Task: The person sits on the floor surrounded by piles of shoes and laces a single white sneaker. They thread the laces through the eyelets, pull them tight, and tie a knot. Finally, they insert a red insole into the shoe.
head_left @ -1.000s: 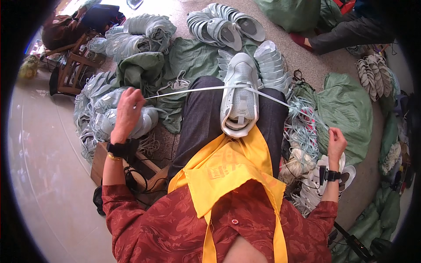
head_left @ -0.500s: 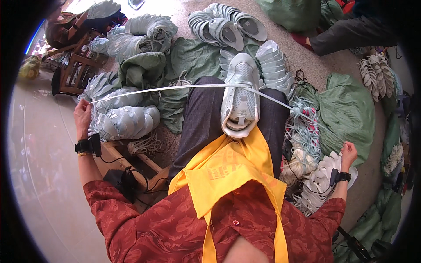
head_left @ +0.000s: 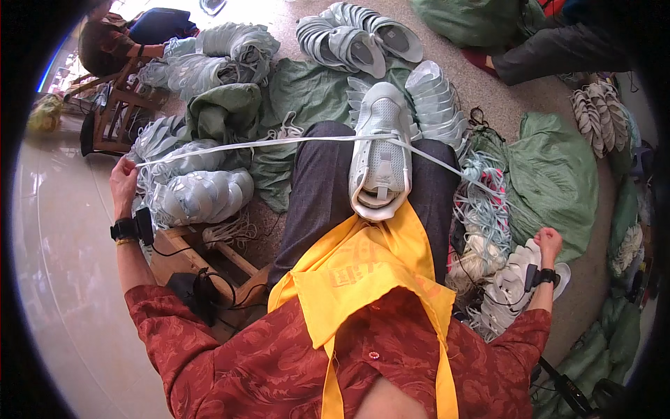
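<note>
A pale grey sneaker point(head_left: 380, 150) rests on my lap between my knees, toe pointing away. A long white shoelace point(head_left: 279, 143) runs through it and stretches taut to both sides. My left hand point(head_left: 124, 183) is flung far out to the left, pinching the left end of the lace. My right hand point(head_left: 549, 242) is out to the lower right, fist closed on the other end, which slants down from the shoe point(head_left: 447, 164).
Stacks of grey shoe uppers point(head_left: 199, 195) lie left of my legs and more soles point(head_left: 356, 42) ahead. Green sacks point(head_left: 558, 178) and a bundle of laces point(head_left: 481, 209) are on the right. A wooden stool point(head_left: 115, 119) stands left. Another person's leg point(head_left: 551, 56) is top right.
My left hand has swung outward and down to the left, pulling the lace long and tight. My right hand has dropped lower on the right.
</note>
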`<control>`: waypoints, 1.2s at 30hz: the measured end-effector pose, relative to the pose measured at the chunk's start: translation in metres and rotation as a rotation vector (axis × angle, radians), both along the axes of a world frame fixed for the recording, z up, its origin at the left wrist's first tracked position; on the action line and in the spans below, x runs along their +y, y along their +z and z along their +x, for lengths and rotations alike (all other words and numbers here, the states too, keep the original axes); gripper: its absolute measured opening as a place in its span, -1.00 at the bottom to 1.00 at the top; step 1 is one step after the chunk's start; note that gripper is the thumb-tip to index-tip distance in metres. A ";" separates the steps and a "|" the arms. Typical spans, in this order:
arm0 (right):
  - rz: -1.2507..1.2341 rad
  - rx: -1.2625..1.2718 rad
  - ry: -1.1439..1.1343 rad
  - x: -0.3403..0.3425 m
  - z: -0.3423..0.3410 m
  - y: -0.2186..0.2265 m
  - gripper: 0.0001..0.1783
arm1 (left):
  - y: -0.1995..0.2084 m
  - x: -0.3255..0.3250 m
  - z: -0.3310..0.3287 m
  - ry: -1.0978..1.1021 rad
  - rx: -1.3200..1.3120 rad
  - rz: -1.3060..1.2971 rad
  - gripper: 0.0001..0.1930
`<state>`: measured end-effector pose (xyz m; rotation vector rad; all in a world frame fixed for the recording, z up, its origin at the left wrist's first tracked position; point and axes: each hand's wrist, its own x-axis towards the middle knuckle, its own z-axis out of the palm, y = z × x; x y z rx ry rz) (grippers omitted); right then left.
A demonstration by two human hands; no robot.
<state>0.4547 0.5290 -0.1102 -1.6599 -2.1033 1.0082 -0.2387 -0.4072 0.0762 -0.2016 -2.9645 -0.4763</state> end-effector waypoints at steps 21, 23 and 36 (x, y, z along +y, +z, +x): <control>-0.652 0.364 0.634 -0.282 -0.278 0.136 -0.85 | -0.038 0.329 0.196 -0.483 -1.128 0.753 -0.85; -0.366 0.321 0.785 -0.297 -0.300 0.136 -0.87 | -0.040 0.348 0.206 -0.516 -1.076 0.813 -0.84; -0.276 0.663 0.677 -0.299 -0.370 0.112 -0.89 | -0.064 0.408 0.191 -0.569 -0.573 0.644 -0.92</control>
